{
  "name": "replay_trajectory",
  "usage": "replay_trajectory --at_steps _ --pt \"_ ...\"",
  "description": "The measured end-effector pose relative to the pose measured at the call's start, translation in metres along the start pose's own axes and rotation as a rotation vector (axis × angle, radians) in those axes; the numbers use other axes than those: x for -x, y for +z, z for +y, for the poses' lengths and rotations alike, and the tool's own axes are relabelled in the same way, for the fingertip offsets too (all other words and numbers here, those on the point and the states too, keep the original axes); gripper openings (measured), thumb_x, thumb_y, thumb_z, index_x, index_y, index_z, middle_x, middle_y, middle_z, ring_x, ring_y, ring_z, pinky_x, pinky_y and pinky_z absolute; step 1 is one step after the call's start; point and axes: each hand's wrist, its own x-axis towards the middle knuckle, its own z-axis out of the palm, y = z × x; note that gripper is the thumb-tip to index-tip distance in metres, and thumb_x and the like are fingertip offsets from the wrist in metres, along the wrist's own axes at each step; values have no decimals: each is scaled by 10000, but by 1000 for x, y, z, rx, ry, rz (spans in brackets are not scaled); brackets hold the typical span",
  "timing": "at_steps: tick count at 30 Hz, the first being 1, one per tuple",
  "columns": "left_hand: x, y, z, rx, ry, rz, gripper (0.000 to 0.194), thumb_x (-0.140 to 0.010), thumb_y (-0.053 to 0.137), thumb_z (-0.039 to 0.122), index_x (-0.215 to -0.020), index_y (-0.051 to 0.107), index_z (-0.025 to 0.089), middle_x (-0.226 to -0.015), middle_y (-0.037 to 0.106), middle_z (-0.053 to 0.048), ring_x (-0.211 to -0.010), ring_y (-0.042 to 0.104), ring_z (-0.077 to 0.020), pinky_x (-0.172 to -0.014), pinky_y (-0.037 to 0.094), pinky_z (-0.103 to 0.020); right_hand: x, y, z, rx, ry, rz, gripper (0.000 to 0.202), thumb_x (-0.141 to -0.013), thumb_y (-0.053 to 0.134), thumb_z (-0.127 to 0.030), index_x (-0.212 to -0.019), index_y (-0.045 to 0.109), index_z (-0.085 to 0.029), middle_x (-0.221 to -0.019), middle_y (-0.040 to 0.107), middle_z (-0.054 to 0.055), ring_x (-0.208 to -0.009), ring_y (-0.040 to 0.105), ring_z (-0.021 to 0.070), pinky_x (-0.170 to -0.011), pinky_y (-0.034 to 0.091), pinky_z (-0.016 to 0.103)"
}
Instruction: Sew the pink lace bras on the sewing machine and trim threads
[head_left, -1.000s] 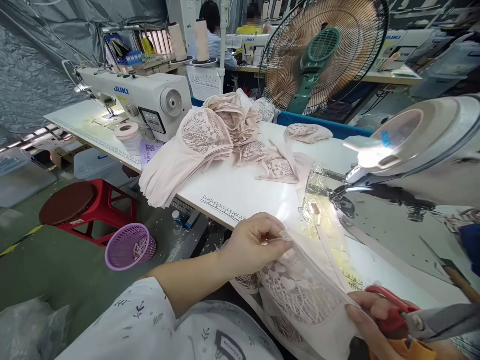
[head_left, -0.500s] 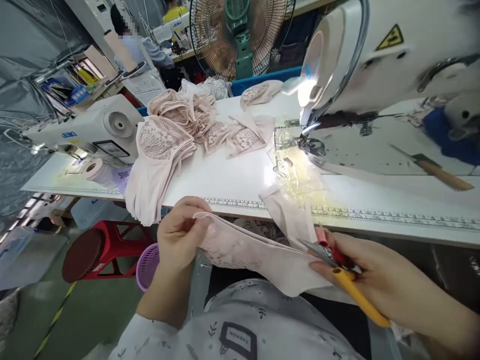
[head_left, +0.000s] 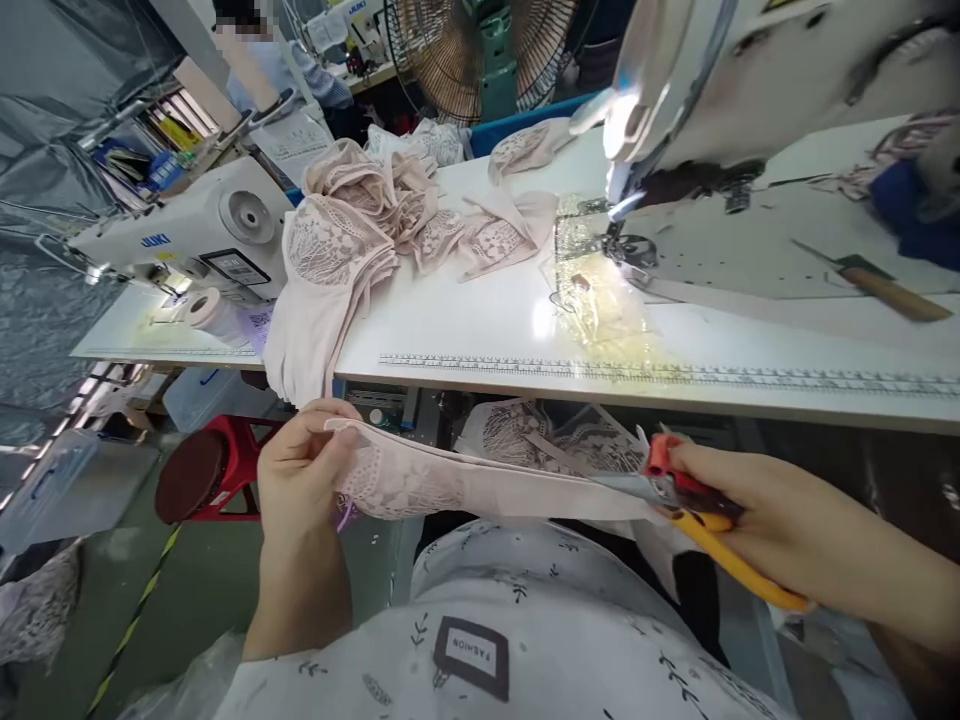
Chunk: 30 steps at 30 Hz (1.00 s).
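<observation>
My left hand (head_left: 304, 480) is closed, pinching the left end of a pale pink lace bra piece (head_left: 480, 485) between thumb and fingers. The piece is stretched nearly level in front of my lap, lace part on the left and plain fabric on the right. In my right hand (head_left: 735, 510) is a pair of scissors (head_left: 709, 530) with red and orange handles. Its grey blades lie at the right end of the fabric, partly over it. Whether my right fingers also grip that fabric end is hidden.
Beyond the table's ruler edge (head_left: 525, 368) stands a sewing machine (head_left: 637, 160) with its lamp lit. Stacked pink bra pieces (head_left: 337, 250) hang over the edge at left. A wooden-handled blade (head_left: 885, 290) lies at right. Lace pieces (head_left: 517, 430) sit below the tabletop.
My hands have moved apart and the bra piece is now pulled straight. A fabric strip that lay over the table edge has come off it. The camera view has tilted down.
</observation>
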Motion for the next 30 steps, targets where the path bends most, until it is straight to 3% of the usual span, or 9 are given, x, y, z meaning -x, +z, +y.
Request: replay_trajectory --at_steps 6,12,16,19,21,23,25,28,30 --pt "23 -7 -3 -39 -185 12 142 -620 766 211 -618 634 157 -745 643 -26 -592 555 -104 -487 414 -194 12 10 -10 120 42 -44 193 -687 475 -285 -569 326 -248 -507 481 1 -445 430 160 -414 324 276" --pt "23 4 -75 -178 -563 -5 345 -511 772 406 -639 581 148 -646 597 -10 -575 542 -123 -543 447 -242 0 25 -5 115 157 -231 155 -742 494 -371 -658 445 -251 -586 581 3 -517 518 172 -465 371 274" --pt "1 23 -120 -314 -564 -94 337 -540 750 423 -577 546 156 -567 539 -8 -565 530 -151 -551 442 -271 -20 25 1 130 188 -321 153 -764 476 -368 -686 457 -238 -632 604 0 -570 554 168 -490 373 256" --pt "-11 43 -124 -466 -455 -173 243 -593 749 327 -734 632 169 -769 625 -61 -810 590 -231 -714 476 -321 -31 23 5 120 207 -337 176 -742 495 -320 -628 397 -229 -616 585 -3 -558 529 160 -481 345 247" --pt "-10 61 -113 -636 -224 -365 222 -676 700 282 -869 649 184 -934 648 -91 -964 576 -260 -829 465 -359 -36 21 9 86 214 -352 141 -724 503 -276 -632 408 -225 -645 595 -5 -578 530 157 -490 343 241" --pt "-3 84 -98 -733 82 -706 148 -795 588 265 -907 649 190 -961 660 -97 -964 588 -250 -849 469 -371 -38 20 11 38 217 -371 79 -711 498 -230 -656 441 -226 -676 607 -12 -604 539 153 -504 349 233" --pt "7 111 -85 -638 293 -1054 186 -869 499 269 -936 650 185 -965 670 -99 -927 608 -233 -822 487 -356 -40 18 12 -9 214 -387 41 -704 494 -200 -685 471 -229 -690 613 -19 -620 545 148 -514 354 225" --pt "18 150 -78 -459 352 -1320 250 -870 514 346 -958 644 152 -961 663 -127 -874 618 -249 -752 504 -355 -42 13 9 -58 204 -399 46 -711 511 -204 -685 478 -223 -682 606 -10 -614 543 145 -513 351 223" --pt "20 169 -83 -355 233 -1381 233 -861 526 347 -898 641 147 -869 663 -109 -775 621 -227 -680 503 -329 -43 10 7 -71 203 -391 70 -713 522 -215 -671 466 -217 -673 599 3 -603 535 146 -511 347 227"
